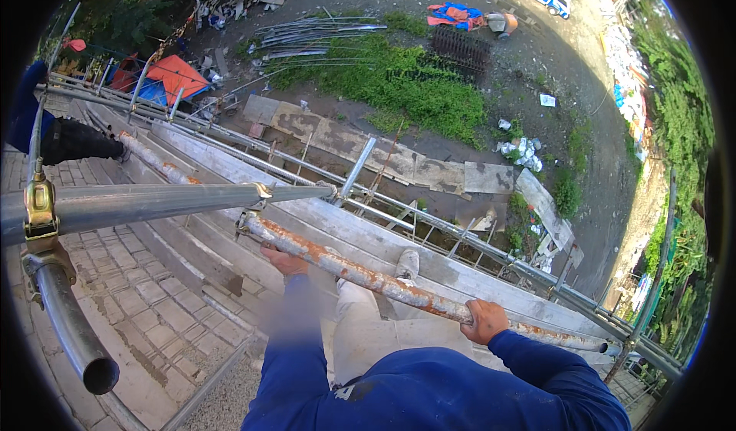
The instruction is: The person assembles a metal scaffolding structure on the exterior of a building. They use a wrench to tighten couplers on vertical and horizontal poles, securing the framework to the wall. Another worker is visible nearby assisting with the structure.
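A long scaffold pipe [368, 278], white and patchy with rust, runs slantwise in front of me above the planks. My right hand [484, 321] is wrapped round it near its right end. My left hand [285, 261] is closed on the same pipe from its near side, its fingers partly hidden. Just beyond the left hand, a small clamp [249, 218] sits at the rusty pipe, under a grey steel pipe [153, 207] that crosses from the left.
At the left, a gold-coloured coupler [40, 208] joins the grey pipe to an open-ended tube [73, 331]. Another person's dark-clad limb [77, 139] is beyond it. Metal planks [322, 228] and guard rails [452, 231] edge a drop to the ground; a brick wall [146, 293] lies left.
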